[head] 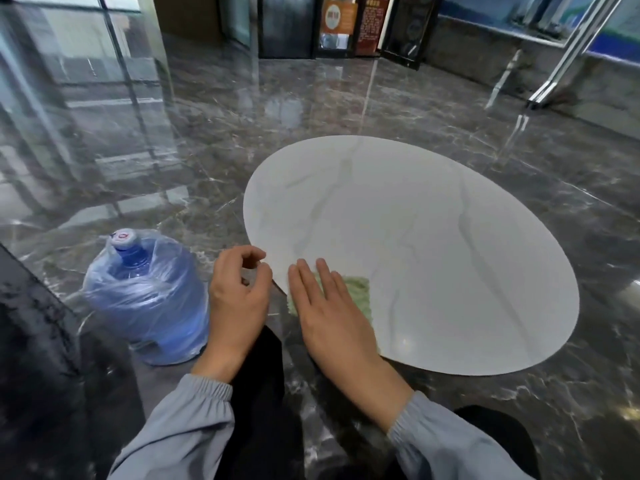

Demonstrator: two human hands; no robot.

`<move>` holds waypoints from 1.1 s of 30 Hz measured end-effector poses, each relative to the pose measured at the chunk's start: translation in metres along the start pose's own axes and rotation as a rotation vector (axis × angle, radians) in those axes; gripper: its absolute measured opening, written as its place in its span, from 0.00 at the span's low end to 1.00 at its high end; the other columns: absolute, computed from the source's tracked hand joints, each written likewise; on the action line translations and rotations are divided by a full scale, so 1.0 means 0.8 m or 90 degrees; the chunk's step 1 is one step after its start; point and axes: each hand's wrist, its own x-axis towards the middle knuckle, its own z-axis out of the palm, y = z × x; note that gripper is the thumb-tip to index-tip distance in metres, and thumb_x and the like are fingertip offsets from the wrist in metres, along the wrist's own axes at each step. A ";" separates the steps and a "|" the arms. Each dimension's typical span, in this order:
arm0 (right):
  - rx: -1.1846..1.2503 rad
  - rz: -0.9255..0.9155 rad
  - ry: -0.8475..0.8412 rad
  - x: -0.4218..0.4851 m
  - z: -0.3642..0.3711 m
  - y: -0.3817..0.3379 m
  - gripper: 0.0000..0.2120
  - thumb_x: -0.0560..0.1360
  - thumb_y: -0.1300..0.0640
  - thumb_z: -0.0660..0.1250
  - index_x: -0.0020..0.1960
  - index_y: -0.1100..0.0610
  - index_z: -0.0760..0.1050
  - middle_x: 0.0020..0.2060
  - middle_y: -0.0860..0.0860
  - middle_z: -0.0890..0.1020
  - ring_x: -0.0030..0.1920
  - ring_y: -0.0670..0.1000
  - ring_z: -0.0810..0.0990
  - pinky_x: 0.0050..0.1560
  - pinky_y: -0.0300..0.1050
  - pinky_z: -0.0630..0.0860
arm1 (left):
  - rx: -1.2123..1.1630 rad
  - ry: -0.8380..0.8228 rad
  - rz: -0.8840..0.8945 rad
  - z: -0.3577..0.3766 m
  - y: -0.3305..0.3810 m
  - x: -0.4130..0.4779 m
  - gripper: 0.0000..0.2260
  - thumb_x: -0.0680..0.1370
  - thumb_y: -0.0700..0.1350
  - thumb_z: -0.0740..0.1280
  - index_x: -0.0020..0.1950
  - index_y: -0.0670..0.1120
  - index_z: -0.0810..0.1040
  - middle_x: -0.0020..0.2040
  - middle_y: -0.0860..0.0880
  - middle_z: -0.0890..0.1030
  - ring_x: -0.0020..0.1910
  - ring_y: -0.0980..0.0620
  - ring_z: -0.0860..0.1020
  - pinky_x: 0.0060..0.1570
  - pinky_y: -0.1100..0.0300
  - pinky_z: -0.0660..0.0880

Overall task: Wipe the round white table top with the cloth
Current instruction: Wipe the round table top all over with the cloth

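Cloth [356, 292], pale green and folded small, lies on the near left rim of the round white bench [433, 237], one corner hanging just past the edge, in the head view. The right grip [332, 313] rests flat on it, fingers straight and together, pressing down and not curled round it. The left grip [239, 299] hangs just beside the rim with fingers loosely curled and nothing in them; whether its fingertips touch the edge cannot be told. A water bottle [149, 292] wrapped in clear plastic stands on the dark marble floor [311, 116] to the left, apart from the bench.

The wiping step looks to be under way at the near edge, with most of the veined white top beyond the cloth yet to be covered. The next move likely calls for the flat palm to push the cloth outward across the surface in broad passes, keeping it pressed down so it does not slip off the rim.
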 end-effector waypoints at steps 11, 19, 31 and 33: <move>0.079 -0.044 -0.034 -0.032 -0.019 0.037 0.42 0.80 0.49 0.65 0.85 0.57 0.45 0.84 0.52 0.46 0.84 0.54 0.42 0.82 0.54 0.47 | -0.049 -0.048 -0.098 0.008 -0.002 -0.037 0.09 0.79 0.40 0.70 0.52 0.55 0.78 0.53 0.52 0.78 0.52 0.56 0.78 0.54 0.59 0.76; 0.282 0.098 0.108 -0.081 -0.031 0.077 0.28 0.85 0.45 0.58 0.81 0.54 0.63 0.80 0.45 0.63 0.81 0.40 0.52 0.79 0.37 0.46 | 0.250 -0.143 0.301 0.017 0.017 -0.068 0.11 0.80 0.48 0.67 0.59 0.45 0.82 0.57 0.49 0.79 0.58 0.48 0.77 0.61 0.53 0.73; 0.307 0.253 0.284 -0.096 -0.003 0.088 0.17 0.82 0.58 0.55 0.64 0.62 0.77 0.63 0.55 0.79 0.72 0.52 0.69 0.74 0.28 0.53 | 0.488 -0.403 0.516 0.040 0.014 -0.069 0.30 0.84 0.68 0.52 0.83 0.55 0.63 0.83 0.47 0.62 0.83 0.44 0.58 0.81 0.42 0.55; 0.291 0.232 0.306 -0.094 -0.001 0.086 0.17 0.82 0.58 0.54 0.62 0.63 0.77 0.61 0.57 0.80 0.70 0.54 0.70 0.75 0.31 0.55 | 0.497 -0.404 0.555 0.032 0.001 -0.058 0.31 0.83 0.69 0.54 0.82 0.54 0.64 0.83 0.47 0.63 0.82 0.44 0.60 0.80 0.43 0.58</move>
